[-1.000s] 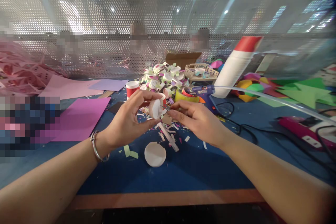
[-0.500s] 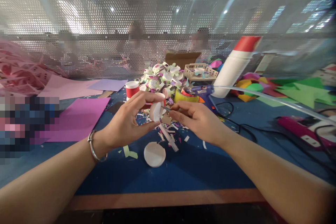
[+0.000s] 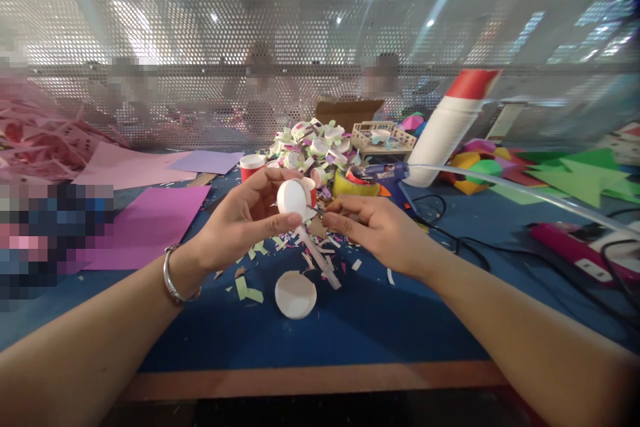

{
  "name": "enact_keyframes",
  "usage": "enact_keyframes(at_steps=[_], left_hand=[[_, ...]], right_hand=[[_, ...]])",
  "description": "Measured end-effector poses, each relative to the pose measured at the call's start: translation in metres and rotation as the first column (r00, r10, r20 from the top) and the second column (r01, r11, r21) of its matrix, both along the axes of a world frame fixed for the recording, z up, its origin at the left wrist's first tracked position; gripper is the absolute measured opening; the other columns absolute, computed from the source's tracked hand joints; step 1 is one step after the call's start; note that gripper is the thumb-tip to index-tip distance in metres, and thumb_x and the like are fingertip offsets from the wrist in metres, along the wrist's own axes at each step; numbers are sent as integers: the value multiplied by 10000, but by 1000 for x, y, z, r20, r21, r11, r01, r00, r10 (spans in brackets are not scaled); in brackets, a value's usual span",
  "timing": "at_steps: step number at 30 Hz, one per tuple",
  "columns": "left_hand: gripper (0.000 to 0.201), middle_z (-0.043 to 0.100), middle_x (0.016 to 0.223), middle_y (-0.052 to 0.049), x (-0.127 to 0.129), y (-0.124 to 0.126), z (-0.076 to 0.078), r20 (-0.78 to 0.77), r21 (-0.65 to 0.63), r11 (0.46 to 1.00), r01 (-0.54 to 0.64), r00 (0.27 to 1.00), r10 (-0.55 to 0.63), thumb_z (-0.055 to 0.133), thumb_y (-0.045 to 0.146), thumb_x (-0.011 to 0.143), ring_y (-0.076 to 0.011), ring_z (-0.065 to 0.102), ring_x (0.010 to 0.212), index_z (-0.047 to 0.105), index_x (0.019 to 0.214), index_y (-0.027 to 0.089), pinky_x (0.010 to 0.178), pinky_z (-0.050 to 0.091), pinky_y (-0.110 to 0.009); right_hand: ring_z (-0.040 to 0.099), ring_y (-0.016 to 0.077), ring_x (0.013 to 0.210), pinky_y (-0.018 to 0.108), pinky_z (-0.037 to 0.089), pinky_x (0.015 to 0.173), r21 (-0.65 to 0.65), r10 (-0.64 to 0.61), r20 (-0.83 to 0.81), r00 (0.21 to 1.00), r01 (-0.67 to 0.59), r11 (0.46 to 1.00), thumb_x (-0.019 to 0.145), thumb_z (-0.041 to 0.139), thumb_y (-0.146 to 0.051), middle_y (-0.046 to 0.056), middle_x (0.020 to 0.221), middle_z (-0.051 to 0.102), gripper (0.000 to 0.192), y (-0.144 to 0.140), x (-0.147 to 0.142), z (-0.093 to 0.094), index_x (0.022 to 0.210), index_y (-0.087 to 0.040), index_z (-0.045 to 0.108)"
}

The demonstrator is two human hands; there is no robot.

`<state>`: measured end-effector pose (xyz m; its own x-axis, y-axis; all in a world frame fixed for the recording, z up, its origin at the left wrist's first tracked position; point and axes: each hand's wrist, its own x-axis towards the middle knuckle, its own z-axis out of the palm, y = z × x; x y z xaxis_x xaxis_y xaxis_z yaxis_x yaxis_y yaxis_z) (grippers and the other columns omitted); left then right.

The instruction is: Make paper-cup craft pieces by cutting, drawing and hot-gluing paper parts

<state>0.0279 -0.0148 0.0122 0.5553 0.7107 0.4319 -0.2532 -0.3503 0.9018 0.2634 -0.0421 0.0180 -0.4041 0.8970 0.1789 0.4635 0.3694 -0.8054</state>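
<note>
My left hand point(image 3: 250, 213) grips a small white paper cup point(image 3: 293, 199) between thumb and fingers, its round base turned towards me. Close by on its right, my right hand point(image 3: 377, 230) is closed in a pinch on a thin grey blade-like tool point(image 3: 317, 211), whose tip meets the cup's edge. The tool is mostly hidden by the fingers. Below the hands, a round white paper cup piece point(image 3: 295, 295) lies on the blue table. A translucent stick point(image 3: 320, 259) rests slantwise between them among paper scraps point(image 3: 249, 289).
A heap of small cut paper pieces point(image 3: 320, 143) stands behind the hands. To its right are a blue glue gun point(image 3: 393, 177) and a tall leaning stack of white cups point(image 3: 440, 137). Purple paper point(image 3: 150, 227) lies left; a pink power strip point(image 3: 575, 250) with cables lies right.
My left hand has turned the paper cup, so its base now faces me instead of its side and opening. My right hand stays nearly in place with the blade-like tool.
</note>
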Motion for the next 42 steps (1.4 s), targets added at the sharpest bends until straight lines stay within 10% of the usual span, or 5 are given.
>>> enact_keyframes(at_steps=[42], left_hand=[[400, 707, 1037, -66, -3, -4, 3, -125, -72, 997, 4, 992, -13, 771, 267, 821, -201, 667, 916, 693, 1211, 224, 801, 550, -330]], right_hand=[[403, 119, 582, 275, 283, 522, -38, 23, -9, 1000, -23, 999, 949, 577, -524, -5, 682, 528, 355, -4, 2, 7, 909, -188, 684]])
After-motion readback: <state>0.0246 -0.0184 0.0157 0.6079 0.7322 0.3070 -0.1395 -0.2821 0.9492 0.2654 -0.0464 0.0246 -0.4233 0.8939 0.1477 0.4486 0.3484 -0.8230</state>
